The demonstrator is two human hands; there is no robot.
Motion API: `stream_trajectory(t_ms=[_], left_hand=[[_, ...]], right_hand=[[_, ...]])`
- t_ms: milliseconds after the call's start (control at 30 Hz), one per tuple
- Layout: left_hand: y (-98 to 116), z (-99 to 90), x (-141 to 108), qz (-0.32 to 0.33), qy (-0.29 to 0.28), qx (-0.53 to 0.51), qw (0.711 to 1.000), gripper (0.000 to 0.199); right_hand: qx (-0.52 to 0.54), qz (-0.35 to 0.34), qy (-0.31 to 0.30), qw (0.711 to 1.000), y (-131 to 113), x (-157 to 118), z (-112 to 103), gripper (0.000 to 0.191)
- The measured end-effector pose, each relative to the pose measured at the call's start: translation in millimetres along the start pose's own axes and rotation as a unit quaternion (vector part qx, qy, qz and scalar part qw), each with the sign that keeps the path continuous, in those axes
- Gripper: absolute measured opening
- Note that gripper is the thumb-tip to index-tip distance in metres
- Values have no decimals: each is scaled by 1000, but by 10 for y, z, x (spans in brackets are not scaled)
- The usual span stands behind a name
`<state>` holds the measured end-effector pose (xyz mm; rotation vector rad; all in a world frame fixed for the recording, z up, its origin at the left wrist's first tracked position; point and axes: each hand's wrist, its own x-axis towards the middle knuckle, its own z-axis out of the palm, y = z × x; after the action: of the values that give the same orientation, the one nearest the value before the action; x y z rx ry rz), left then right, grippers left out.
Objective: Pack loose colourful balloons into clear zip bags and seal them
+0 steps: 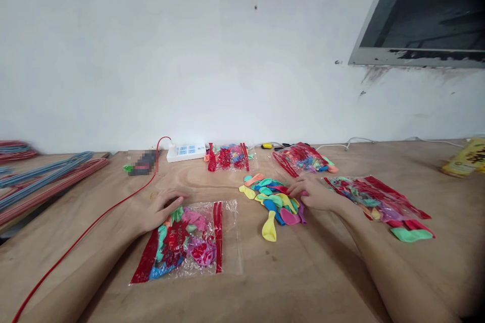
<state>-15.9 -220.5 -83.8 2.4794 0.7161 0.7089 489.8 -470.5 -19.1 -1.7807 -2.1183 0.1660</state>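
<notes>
My left hand [161, 209] rests on the upper edge of a clear plastic bag [178, 245] with a red stripe, packed with colourful deflated balloons. My right hand [312, 193] lies at the right of a loose pile of deflated balloons [271, 201], its fingertips touching them. A yellow balloon [269, 227] sticks out at the pile's front. Farther right lies another red-marked plastic bag [379, 199] of balloons, with a green balloon [411, 234] at its lower end. My right hand's fingers hide part of the pile.
Two more balloon bags [229, 157] lie by the wall on the plywood table [314, 282]. Nearby are a white power strip [185, 152] and a red cable [94, 217]. Bundled blue and red rods [45, 181] lie at left, a yellow packet [468, 157] at right.
</notes>
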Motion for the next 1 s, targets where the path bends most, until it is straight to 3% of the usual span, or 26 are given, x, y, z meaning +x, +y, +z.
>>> stream_trajectory(t_ms=[100,200,333,467,733,1000], left_hand=[[5,-2,-1,-5,1,-1,1000,50],[2,0,1,0,0,-5,1000,49],[-32,15,1,7,-1,-2,1000,47],[-51,23,-3,6,2,3,1000,47],[41,-10,-4,-1,-12,12,1000,49],[-4,31,-6,11,-6,4,1000,49]], right_hand=[[37,37,6,999,36,6,5,56],[109,65,86,988,11,-8,-38,50],[199,35,162,966,-200,-8,-120,33],[198,38,200,959,-390,28,-127,29],[160,93,147,972,-286,112,16,27],[272,165,152,936,-344,148,137,31]])
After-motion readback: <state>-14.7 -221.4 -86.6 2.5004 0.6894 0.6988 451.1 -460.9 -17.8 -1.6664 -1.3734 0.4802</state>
